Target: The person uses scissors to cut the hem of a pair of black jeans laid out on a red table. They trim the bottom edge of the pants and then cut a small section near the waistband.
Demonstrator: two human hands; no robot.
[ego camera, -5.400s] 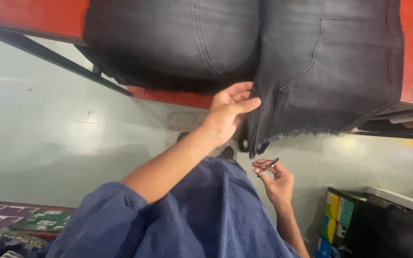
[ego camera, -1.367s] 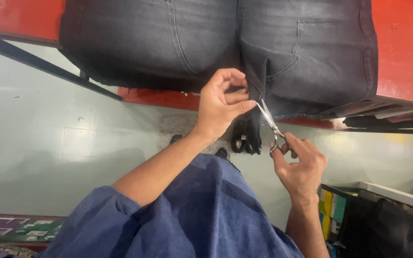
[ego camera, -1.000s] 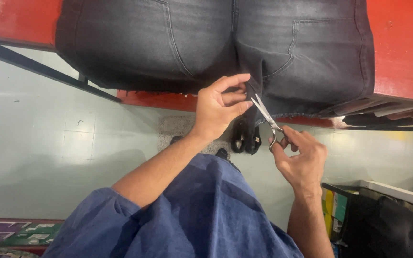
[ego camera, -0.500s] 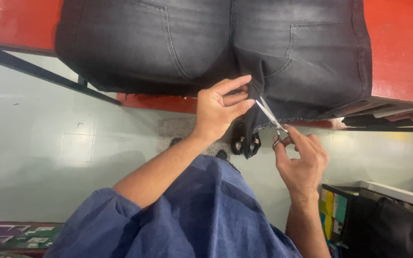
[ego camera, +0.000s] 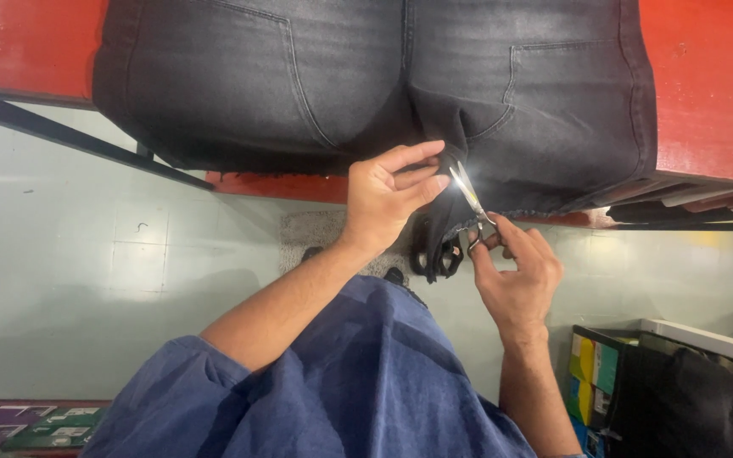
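- Left hand [ego camera: 388, 199]: pinching a fold of dark fabric at the crotch seam of the black denim garment [ego camera: 341, 85] between thumb and forefingers, closed on the cloth and holding it out taut toward the blades.
- Right hand [ego camera: 515, 276]: curled shut around the handles of a small pair of thread snips [ego camera: 471, 197], fingers tucked in, blade tips pointing up and left and touching (or all but touching) the pinched fold just beside the left fingertips.
- Garment: lying spread on the red table [ego camera: 706, 85], seat and both back pockets [ego camera: 553, 80] facing up, lower edge hanging over the table's near rim (frayed edge showing along the right part).
- Blue denim cloth [ego camera: 341, 373]: lying over the lap below both forearms, well apart from the blades.
- Pale tiled floor [ego camera: 86, 254]: showing under the table edge, with a dark pair of sandals [ego camera: 439, 254] near the hanging fabric.
- Dark bin with coloured cards [ego camera: 604, 373]: standing at lower right, apart from the work.
- Likely hazard (a judgement): nicking the left fingertips, owing to the blades working so close to the pinch.
- Second hazard: cutting into the denim or its seam stitching instead of a loose thread, should the tips be bearing too deep or the fold be going slack.
- Third hazard: fabric slipping from the pinch and the garment's overhang dragging it off the rim.
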